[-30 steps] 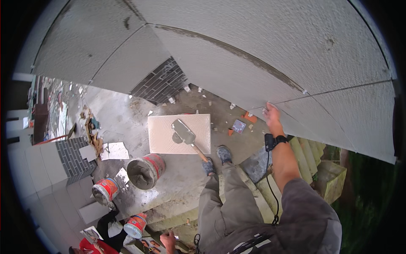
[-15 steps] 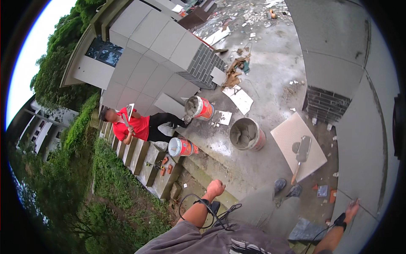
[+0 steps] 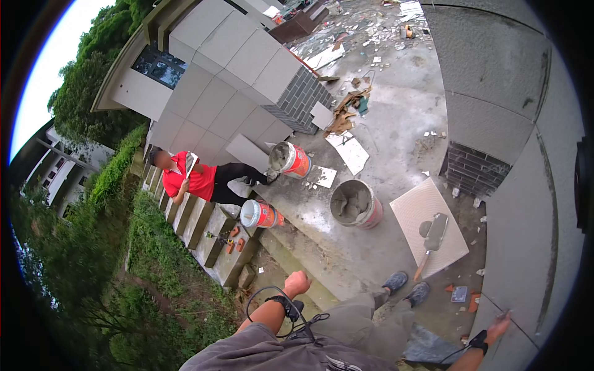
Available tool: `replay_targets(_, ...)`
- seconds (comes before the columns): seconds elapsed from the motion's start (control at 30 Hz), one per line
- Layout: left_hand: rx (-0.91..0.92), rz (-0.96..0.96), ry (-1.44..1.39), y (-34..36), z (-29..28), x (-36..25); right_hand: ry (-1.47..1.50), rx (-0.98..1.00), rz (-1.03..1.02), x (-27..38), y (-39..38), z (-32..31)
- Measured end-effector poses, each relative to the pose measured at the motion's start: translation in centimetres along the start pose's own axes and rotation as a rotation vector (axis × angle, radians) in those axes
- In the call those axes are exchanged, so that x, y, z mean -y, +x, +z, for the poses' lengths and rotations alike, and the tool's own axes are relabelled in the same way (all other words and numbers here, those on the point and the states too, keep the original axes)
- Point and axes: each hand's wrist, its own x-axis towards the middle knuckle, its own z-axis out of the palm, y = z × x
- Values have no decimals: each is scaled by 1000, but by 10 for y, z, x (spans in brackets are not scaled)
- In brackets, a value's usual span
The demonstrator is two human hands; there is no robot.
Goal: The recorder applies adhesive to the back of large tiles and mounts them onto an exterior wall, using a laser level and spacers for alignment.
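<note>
My left hand (image 3: 297, 283) hangs over the step edge with its fingers curled closed; nothing shows in it. At the lower right my right hand (image 3: 499, 326) is against the grey tiled wall (image 3: 513, 247), beside a dark joint line. Its fingers look stretched out, and I see no tool in them. Ahead of my feet lies a pale tile (image 3: 427, 204) with a textured face. A trowel (image 3: 436, 232) with a wooden handle rests on it, next to a dab of grey mortar (image 3: 425, 229). Left of the tile stands a bucket of mortar (image 3: 356, 205).
A co-worker in a red shirt (image 3: 197, 177) on the steps (image 3: 204, 232) holds a flat light tool. Near them are a mortar bucket (image 3: 291, 159) and a white-and-red bucket (image 3: 262, 214). Orange pieces (image 3: 474, 302) and a small clear box (image 3: 459, 294) lie by the wall. Rubble (image 3: 377, 43) litters the far floor.
The view has tilted and shifted a little, so my hands and feet appear lower and farther left. The right hand stays by the wall. The tile and trowel have not moved.
</note>
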Motion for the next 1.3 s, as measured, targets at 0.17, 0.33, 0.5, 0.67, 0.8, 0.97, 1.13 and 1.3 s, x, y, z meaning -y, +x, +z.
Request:
replay_targets(0.17, 2, -20, -6, -3, 2, -5, 44, 9, -12, -3, -11, 10)
replay_targets(0.33, -30, 17, -10, -3, -7, -10, 17, -111, -122, -13, -1, 26)
replay_targets(0.5, -91, 27, -22, -3, -21, -14, -1292, -492, -690, -21, 16, 34)
replay_targets(0.67, -66, 1, -49, -1, -27, -12, -1379, -470, -783, -16, -7, 37)
replay_targets(0.8, -79, 32, -53, 1, -26, -16, -1424, -446, -664, -1, -29, 43)
replay_targets(0.97, -81, 85, -59, 8, -27, -19, -1472, -404, -717, 3, -37, 50)
replay_targets(1.13, -132, 83, -42, 12, -33, 2, -1313, -438, -685, -27, -9, 36)
replay_targets(1.3, -117, 86, -15, 32, -25, 30, -1539, -558, -651, -65, 28, 15)
